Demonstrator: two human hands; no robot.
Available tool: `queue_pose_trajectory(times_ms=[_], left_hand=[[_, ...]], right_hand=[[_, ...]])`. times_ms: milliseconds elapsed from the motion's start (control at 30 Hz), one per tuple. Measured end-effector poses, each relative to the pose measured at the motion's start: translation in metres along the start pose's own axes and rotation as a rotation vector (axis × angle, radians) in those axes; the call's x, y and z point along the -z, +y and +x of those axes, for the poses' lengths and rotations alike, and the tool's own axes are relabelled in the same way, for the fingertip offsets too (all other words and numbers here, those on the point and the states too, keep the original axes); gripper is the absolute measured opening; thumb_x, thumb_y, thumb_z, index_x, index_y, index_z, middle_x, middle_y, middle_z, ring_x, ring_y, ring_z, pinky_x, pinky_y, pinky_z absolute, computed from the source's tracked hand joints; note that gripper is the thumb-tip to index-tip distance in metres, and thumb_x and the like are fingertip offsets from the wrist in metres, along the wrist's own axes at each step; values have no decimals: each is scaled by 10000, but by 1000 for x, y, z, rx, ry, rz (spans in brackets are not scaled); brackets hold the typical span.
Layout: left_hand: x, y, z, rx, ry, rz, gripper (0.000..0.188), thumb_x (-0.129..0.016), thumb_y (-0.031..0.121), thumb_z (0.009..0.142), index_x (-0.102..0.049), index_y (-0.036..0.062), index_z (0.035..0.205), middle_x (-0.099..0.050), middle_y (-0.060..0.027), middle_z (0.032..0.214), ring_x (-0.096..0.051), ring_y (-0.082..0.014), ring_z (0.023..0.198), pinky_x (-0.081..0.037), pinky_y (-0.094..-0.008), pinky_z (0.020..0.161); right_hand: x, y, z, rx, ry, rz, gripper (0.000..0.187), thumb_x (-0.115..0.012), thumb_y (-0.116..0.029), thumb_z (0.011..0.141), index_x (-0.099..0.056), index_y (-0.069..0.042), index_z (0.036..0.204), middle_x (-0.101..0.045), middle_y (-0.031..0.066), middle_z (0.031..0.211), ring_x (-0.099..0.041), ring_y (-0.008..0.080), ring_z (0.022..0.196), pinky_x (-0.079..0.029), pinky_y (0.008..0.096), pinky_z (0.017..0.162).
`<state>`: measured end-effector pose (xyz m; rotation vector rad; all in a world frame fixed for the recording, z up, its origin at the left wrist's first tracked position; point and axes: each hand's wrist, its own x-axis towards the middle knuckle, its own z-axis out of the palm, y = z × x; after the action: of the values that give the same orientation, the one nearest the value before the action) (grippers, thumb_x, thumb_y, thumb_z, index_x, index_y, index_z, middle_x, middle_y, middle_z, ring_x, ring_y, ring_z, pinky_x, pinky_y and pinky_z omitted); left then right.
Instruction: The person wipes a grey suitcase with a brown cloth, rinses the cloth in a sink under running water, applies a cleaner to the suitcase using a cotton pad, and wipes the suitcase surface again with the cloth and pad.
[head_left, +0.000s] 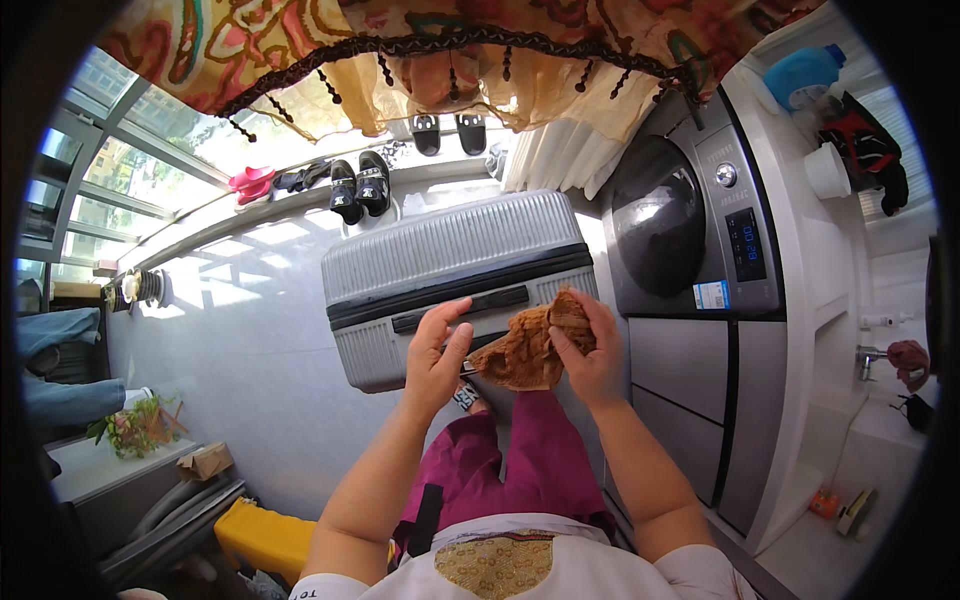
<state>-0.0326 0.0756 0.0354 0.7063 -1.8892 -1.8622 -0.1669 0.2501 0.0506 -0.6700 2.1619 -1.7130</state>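
Observation:
My right hand point(592, 352) grips a crumpled brown cloth point(522, 350), with the thumb pressed on top. Beside the cloth's left end, my left hand point(437, 355) is open, its fingers curved and thumb apart from them. Nothing shows in that palm. Both hands are over the near side of a silver, ribbed hard-shell suitcase point(450, 245). A black band and a black handle point(460, 311) run along this side. The cloth and hands hide part of the suitcase's near right corner.
A grey front-loading washing machine point(660, 215) stands to the right, above grey cabinet doors point(680, 355). Black shoes point(360, 187) and pink shoes point(252, 184) line the window ledge. A patterned curtain point(450, 40) hangs across the far side. At lower left lies a yellow object point(262, 540).

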Motion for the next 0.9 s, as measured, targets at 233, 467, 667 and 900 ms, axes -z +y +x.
queue_pose_trajectory(times_ms=[233, 467, 667, 900], left_hand=[[35, -72, 7, -169, 121, 1186, 538, -665, 285, 854, -505, 147, 1349, -362, -160, 1457, -292, -376, 1368, -212, -605, 1086], [34, -83, 5, -130, 126, 1218, 536, -622, 321, 882, -472, 189, 1379, -328, -141, 1491, -253, -372, 1394, -196, -623, 1091], [28, -81, 8, -143, 157, 1212, 530, -619, 331, 884, -475, 201, 1377, -333, -131, 1490, -252, -369, 1396, -189, -619, 1096], [28, -86, 10, -141, 151, 1203, 527, -614, 336, 887, -473, 203, 1377, -330, -134, 1490, -245, -363, 1401, -170, -616, 1102]], right_hand=[[-19, 24, 24, 498, -146, -726, 429, -769, -309, 726, -646, -140, 1101, -540, 73, 999, -546, 260, 952, -424, 410, 797], [-33, 50, 10, 276, -425, -1027, 236, -725, -260, 704, -672, -147, 904, -546, 72, 911, -569, 245, 923, -429, 392, 759], [-24, 39, 28, 351, -312, -955, 241, -706, -250, 704, -663, -122, 905, -542, 77, 875, -573, 260, 865, -433, 397, 736], [-1, 53, 22, 456, -357, -993, 207, -703, -221, 702, -614, -126, 863, -503, 78, 849, -551, 272, 835, -415, 413, 676]])
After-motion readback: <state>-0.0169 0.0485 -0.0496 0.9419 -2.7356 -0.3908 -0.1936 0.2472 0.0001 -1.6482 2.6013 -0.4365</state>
